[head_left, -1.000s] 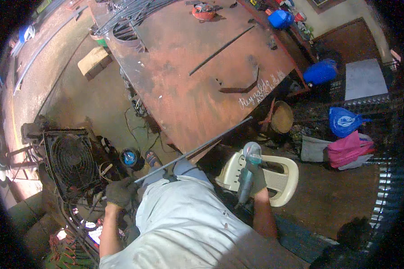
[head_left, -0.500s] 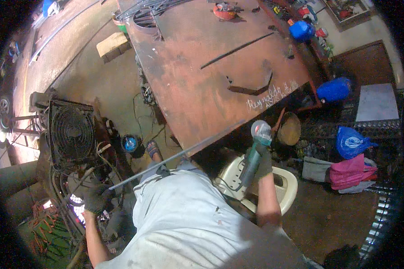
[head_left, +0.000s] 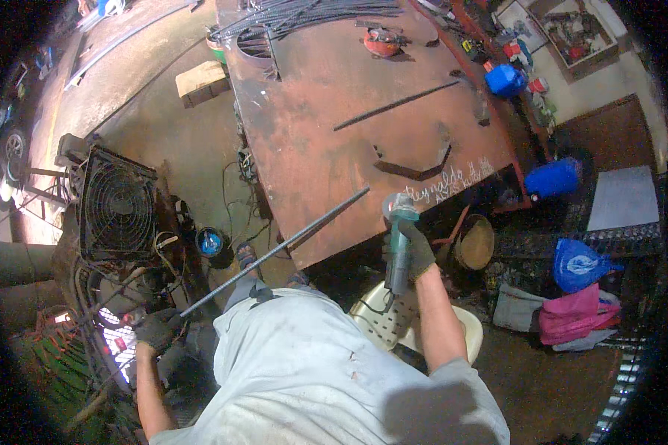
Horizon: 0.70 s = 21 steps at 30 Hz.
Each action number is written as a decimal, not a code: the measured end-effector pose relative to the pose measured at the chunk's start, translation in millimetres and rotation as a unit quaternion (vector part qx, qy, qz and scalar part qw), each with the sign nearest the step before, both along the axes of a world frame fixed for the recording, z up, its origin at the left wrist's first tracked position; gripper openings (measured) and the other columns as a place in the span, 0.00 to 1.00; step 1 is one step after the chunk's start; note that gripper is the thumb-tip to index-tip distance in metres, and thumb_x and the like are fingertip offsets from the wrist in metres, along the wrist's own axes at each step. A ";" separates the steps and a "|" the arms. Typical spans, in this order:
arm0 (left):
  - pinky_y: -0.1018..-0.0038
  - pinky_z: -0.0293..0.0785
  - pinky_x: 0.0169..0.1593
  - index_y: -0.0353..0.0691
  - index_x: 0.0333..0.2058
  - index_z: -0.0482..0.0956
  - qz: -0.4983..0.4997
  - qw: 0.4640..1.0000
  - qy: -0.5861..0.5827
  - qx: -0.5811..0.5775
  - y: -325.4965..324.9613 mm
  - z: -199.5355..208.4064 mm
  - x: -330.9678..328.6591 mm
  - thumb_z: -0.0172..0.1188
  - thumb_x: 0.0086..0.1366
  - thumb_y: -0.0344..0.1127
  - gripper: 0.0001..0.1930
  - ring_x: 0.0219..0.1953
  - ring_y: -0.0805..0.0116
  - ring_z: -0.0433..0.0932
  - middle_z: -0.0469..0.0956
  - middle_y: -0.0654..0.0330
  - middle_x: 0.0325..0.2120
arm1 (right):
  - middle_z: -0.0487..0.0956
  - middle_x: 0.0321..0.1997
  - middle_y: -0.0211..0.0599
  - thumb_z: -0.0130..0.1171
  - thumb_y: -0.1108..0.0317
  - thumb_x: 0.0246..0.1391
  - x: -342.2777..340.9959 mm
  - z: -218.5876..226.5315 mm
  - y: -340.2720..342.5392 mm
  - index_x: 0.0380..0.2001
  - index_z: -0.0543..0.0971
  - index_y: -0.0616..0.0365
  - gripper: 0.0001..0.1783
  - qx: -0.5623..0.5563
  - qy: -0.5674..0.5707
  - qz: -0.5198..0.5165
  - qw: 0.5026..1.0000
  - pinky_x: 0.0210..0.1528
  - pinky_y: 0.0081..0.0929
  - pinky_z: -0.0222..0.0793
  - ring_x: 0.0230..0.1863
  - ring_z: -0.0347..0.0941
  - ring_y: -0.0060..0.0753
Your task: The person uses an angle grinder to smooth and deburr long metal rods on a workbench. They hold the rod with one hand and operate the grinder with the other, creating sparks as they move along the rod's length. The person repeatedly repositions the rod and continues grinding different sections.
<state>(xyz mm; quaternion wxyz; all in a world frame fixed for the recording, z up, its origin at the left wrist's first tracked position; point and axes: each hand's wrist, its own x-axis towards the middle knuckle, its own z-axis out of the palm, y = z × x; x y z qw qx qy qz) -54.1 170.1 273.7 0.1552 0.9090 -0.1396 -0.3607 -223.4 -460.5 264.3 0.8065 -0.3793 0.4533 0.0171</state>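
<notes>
one rod (head_left: 274,252) stays gripped in the left hand (head_left: 158,331), while the right hand (head_left: 417,251) holds a grinder (head_left: 398,252) shifted leftward.

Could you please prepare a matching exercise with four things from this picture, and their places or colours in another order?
1. metal rod
2. angle grinder
3. plastic chair
4. pink cloth

A. cream-coloured
B. in the right hand
C. just below the blue bag in the picture
D. in the left hand

Pairs: 1-D; 2-B; 3-A; 4-C
</notes>
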 end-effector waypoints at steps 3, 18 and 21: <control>0.61 0.76 0.46 0.36 0.42 0.83 0.023 0.998 0.054 0.010 -4.2 4.3 2.3 0.57 0.71 0.49 0.20 0.38 0.55 0.82 0.85 0.52 0.36 | 0.81 0.32 0.35 0.68 0.44 0.55 16.3 -10.1 -3.6 0.56 0.75 0.53 0.33 0.008 -0.039 0.012 0.999 0.33 0.37 0.80 0.28 0.80 0.36; 0.50 0.75 0.45 0.40 0.38 0.84 -0.036 0.997 0.063 0.003 -6.3 -25.0 12.8 0.50 0.72 0.50 0.20 0.42 0.40 0.81 0.83 0.44 0.39 | 0.79 0.27 0.37 0.66 0.43 0.57 60.5 -35.0 -8.8 0.51 0.75 0.55 0.30 0.098 -0.085 0.002 0.992 0.30 0.37 0.77 0.25 0.77 0.38; 0.51 0.76 0.47 0.41 0.39 0.85 -0.005 0.998 0.065 -0.016 -9.2 -21.2 13.3 0.51 0.72 0.50 0.20 0.42 0.41 0.81 0.83 0.44 0.41 | 0.78 0.28 0.37 0.66 0.42 0.57 65.1 -39.7 -9.2 0.51 0.75 0.55 0.30 0.097 -0.073 0.000 0.993 0.30 0.37 0.77 0.25 0.77 0.38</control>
